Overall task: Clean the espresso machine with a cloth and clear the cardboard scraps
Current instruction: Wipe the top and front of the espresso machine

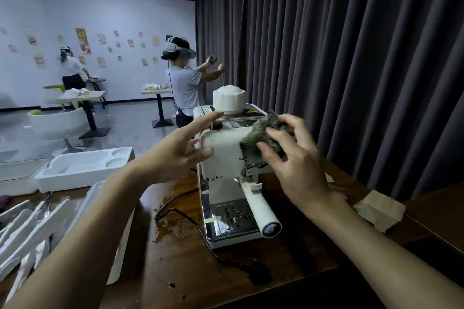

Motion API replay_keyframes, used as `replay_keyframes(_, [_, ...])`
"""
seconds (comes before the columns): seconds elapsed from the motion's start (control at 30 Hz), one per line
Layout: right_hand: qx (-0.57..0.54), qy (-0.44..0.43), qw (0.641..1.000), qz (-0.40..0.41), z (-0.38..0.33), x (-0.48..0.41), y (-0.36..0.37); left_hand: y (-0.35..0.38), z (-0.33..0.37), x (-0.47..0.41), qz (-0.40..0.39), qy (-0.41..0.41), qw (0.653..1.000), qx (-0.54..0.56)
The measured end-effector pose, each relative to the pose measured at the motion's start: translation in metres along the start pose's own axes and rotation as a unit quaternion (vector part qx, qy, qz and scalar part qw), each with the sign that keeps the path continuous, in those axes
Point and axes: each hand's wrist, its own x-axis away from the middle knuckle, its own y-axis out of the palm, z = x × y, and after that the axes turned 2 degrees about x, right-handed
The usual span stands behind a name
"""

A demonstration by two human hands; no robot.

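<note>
A cream-white espresso machine [221, 155] stands on a dark wooden table [190, 258], with a white knob on top and a white portafilter handle [261, 211] sticking out toward me. My right hand [293, 158] presses a grey-green cloth [261, 138] against the machine's upper front right. My left hand [180, 148] rests against the machine's left side, fingers spread, holding nothing. A pale cardboard scrap [379, 208] lies on the table to the right of the machine.
A black power cord [175, 211] runs across brown spill marks left of the machine. White foam packing trays [82, 168] and foam strips [30, 228] fill the left. Dark curtains hang behind. Two people stand among café tables in the background.
</note>
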Motion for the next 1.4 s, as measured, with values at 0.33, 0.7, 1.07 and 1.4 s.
replay_keyframes(0.33, [0.060,-0.118,0.990,-0.041,-0.033,-0.009,0.025,-0.003,-0.002,-0.001,0.007,0.020,0.999,-0.037])
replay_keyframes(0.7, [0.009,-0.085,0.995,-0.051,-0.008,-0.001,0.012,-0.001,-0.002,-0.012,0.030,0.002,0.992,-0.124])
replay_keyframes(1.07, [-0.038,-0.073,0.996,-0.042,0.019,0.002,-0.002,-0.001,0.010,-0.009,0.013,-0.030,0.999,-0.012])
replay_keyframes(1.4, [-0.032,-0.030,0.998,-0.055,-0.004,-0.001,-0.003,0.005,0.011,-0.008,0.034,-0.043,0.998,-0.002])
